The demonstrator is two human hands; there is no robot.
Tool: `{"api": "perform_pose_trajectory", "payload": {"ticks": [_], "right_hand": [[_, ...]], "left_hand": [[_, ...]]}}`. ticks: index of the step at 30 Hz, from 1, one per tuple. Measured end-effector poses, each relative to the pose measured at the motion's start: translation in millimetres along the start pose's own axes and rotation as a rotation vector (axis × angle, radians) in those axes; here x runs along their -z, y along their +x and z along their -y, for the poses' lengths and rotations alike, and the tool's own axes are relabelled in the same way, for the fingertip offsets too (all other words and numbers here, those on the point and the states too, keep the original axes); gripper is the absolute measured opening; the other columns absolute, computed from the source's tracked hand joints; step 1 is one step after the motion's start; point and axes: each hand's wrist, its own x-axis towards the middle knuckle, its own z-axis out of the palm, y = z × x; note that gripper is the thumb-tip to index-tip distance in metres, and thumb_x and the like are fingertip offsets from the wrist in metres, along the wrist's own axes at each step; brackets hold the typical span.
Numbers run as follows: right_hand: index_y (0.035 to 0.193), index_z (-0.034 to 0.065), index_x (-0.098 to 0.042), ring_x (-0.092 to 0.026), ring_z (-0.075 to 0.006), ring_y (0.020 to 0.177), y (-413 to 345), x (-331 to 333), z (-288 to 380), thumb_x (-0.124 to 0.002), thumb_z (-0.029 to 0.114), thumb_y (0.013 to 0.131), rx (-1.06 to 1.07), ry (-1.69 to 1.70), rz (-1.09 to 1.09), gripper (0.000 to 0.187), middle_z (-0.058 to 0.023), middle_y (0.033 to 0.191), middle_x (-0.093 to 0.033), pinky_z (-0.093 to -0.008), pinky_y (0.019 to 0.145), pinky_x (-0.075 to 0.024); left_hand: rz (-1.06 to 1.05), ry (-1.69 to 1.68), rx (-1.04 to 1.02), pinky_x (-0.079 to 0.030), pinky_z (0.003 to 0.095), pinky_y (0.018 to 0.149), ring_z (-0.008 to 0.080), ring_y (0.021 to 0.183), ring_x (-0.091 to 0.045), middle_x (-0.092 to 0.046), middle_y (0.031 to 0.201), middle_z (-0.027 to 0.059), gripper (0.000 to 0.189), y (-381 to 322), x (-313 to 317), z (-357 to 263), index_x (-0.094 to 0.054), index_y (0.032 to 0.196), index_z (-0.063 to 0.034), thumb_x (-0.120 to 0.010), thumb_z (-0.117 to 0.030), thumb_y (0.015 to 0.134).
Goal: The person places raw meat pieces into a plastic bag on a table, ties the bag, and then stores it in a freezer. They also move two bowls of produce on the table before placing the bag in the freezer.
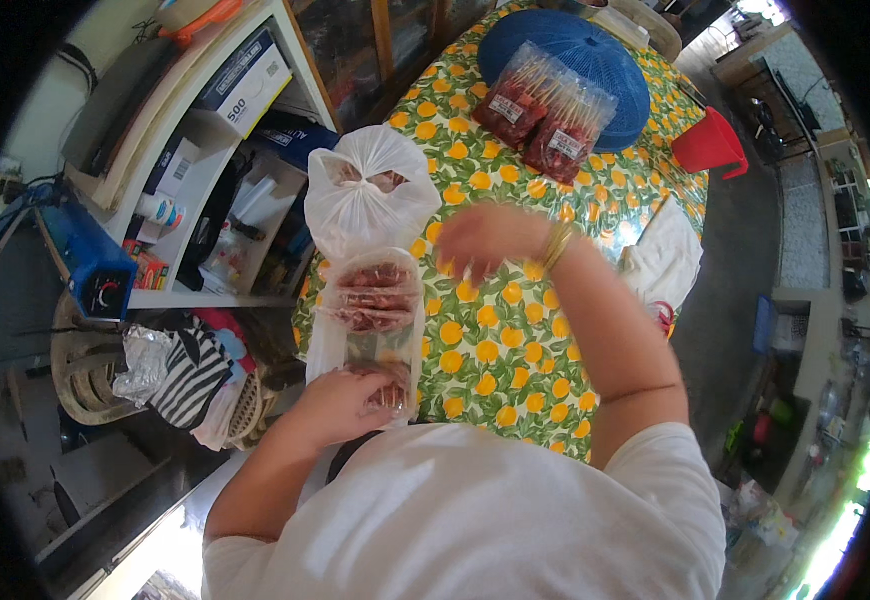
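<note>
My left hand [352, 401] lies over the near end of a clear plastic bag holding sticks and red meat [386, 375], its fingers curled on the plastic. The bag's far part bulges with dark red meat [376, 296] and lies lengthwise on a pale elongated tray [408, 259] at the table's left edge. Over the patterned tablecloth my right hand [491, 238] is blurred, fingers spread and hanging down, with nothing seen in it. Just left of it stands a knotted white plastic bag [371, 199], reddish contents showing faintly through.
Two labelled packs of skewered meat [547, 120] lean against a blue mesh food cover [562, 52]. A red pitcher [709, 142] and a white cloth [664, 255] sit along the right edge. A blue sealing machine [86, 251] and a filled shelf [209, 165] stand left.
</note>
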Motion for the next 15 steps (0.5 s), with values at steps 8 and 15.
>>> {"api": "perform_pose_trajectory", "payload": {"ticks": [8,15], "right_hand": [[0.148,0.0161,-0.041,-0.046,-0.0328,0.137,-11,246,-86,-0.056,0.022,0.09,-0.576,-1.053,-1.222,0.06,-0.0128,0.15,-0.047,-0.054,0.11,-0.0397],[0.156,0.024,-0.03,-0.037,-0.035,0.144,2,298,-106,-0.078,0.046,0.075,-0.864,-0.93,-1.109,0.097,-0.0121,0.155,-0.04,-0.0629,0.115,-0.0284]], "left_hand": [[0.025,-0.039,0.289,-0.053,0.0505,0.077,0.0408,0.088,-0.067,-0.07,0.094,0.02,0.026,26,-8,16,-0.067,0.113,-0.0126,-0.055,-0.029,0.097],[0.099,-0.025,0.264,-0.053,0.0495,0.078,0.038,0.089,-0.067,-0.071,0.095,0.0149,0.024,31,3,11,-0.071,0.102,-0.0124,-0.063,-0.032,0.092]]}}
